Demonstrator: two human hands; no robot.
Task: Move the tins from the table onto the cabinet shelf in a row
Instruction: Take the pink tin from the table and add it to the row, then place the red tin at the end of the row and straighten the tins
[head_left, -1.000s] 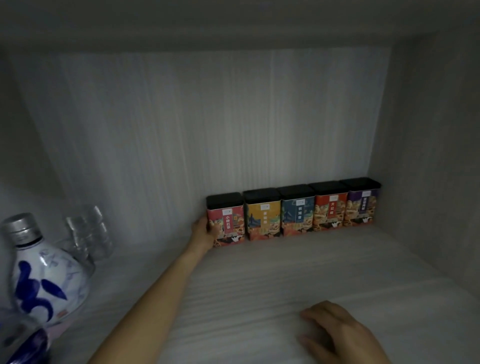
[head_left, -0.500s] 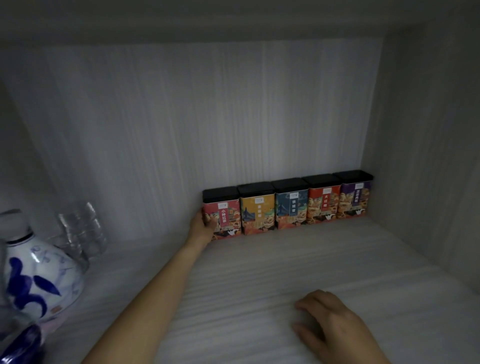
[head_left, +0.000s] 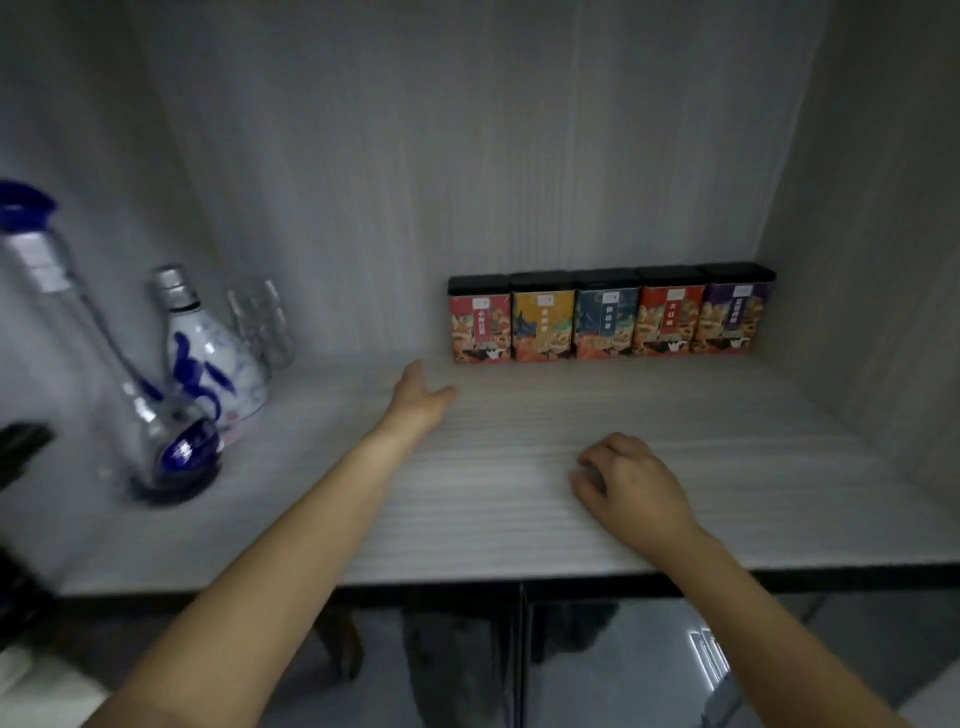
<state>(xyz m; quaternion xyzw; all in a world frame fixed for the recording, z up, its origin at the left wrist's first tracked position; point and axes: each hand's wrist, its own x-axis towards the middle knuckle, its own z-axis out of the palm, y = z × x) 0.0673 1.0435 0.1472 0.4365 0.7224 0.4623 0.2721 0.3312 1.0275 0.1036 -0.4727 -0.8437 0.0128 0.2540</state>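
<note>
Five small rectangular tins with black lids and colourful illustrated paper wraps stand upright in a straight row on the pale wood-grain cabinet shelf (head_left: 519, 499), backed against the rear panel. Taking the red-labelled tin (head_left: 479, 321) as landmark, it forms the left end of the row; to its right, side by side with no visible gap, stand the yellow-labelled tin (head_left: 543, 318), the blue-labelled tin (head_left: 606, 316), the orange-red-labelled tin (head_left: 670, 313) and the purple-labelled tin (head_left: 735, 310), the last just beside the cabinet's right wall. Each front bears a vertical strip of characters, too small and blurred to read.

The left hand (head_left: 420, 396) lies in front of and to the left of the red-labelled tin, near it but apart, fingers spread and empty. The right hand (head_left: 626, 480) rests palm-down on the shelf, well in front of the red-labelled tin and slightly right, fingers loosely curled, holding nothing.

Far left of the red-labelled tin stand a white ceramic bottle with blue brushwork and a silver cap (head_left: 208, 358), clear drinking glasses (head_left: 262, 322) behind it, and a clear glass bottle with a blue base (head_left: 124, 395), smeared by motion blur. A dark object at the left frame edge is cut off and unidentifiable. Below the shelf edge, glossy dark cabinet doors (head_left: 571, 670) show only murky reflections.
</note>
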